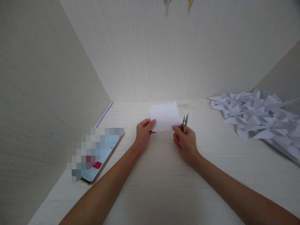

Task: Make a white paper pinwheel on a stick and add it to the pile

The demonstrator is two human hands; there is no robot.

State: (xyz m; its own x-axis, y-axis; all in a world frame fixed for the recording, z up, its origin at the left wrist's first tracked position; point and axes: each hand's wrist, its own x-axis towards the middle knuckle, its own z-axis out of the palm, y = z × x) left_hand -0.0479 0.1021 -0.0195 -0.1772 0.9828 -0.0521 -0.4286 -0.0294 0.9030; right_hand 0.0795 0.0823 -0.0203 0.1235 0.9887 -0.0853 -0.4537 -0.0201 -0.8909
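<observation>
Both hands meet mid-tabletop [164, 187] on a small white paper sheet [165, 117]. Left hand [142, 134] pinches the sheet's lower-left edge, thumb on top, fingers curled shut under it. Right hand [185, 142] pins the lower-right corner with the thumb while its fingers are closed around a pair of small metal scissors [185, 122], blade tips pointing up and away just beside the sheet's right edge; blades look nearly shut, can't tell exactly. The sheet sits roughly flat, far edge slightly lifted, centred near the back wall. Risks as I read it: the right hand is doing two jobs, so the grip on the paper is weak and the sheet may slip or skew once the blades open; a thin sheet held only at its near corners may buckle and give a crooked cut; the left thumb sits close to any cut line. Pile of paper scraps [260, 115] well off to the right, phone [100, 156] near the left forearm, an elbow sweep may knock it.
</observation>
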